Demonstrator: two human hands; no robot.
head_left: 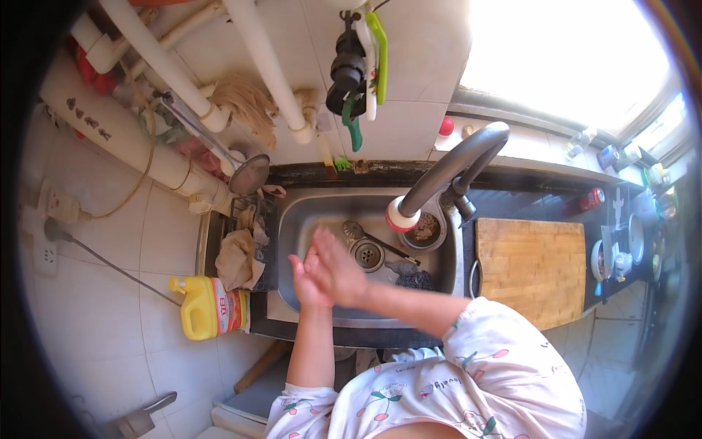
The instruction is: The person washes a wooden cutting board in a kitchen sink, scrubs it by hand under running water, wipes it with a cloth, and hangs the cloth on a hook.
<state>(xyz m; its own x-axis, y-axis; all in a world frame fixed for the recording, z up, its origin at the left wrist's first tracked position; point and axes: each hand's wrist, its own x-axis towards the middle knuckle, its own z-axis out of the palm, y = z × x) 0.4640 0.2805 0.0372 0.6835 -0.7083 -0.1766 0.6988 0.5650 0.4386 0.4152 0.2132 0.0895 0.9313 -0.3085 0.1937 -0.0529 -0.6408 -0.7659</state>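
Over the left side of a stainless steel sink [296, 219], my two bare hands are pressed together with nothing held between them. My left hand [308, 280] is palm up with its thumb apart. Across its palm lies my right hand [343, 269], flat and a little blurred, hiding part of the left fingers. Below them in the basin are a round drain strainer [367, 255] and a long dark-handled utensil [384, 247]. Dark scouring mesh [415, 280] rests near the basin's front right. A curved faucet [455, 164] with a red-and-white spout end [403, 215] reaches over the sink; no water stream is visible.
Right of the sink lies a wooden cutting board [532, 269], with a red can [592, 198] behind it. A yellow detergent jug [200, 310] and a rack with cloths [239, 260] stand at the left. Utensils [356, 66] hang above, near white pipes [269, 66].
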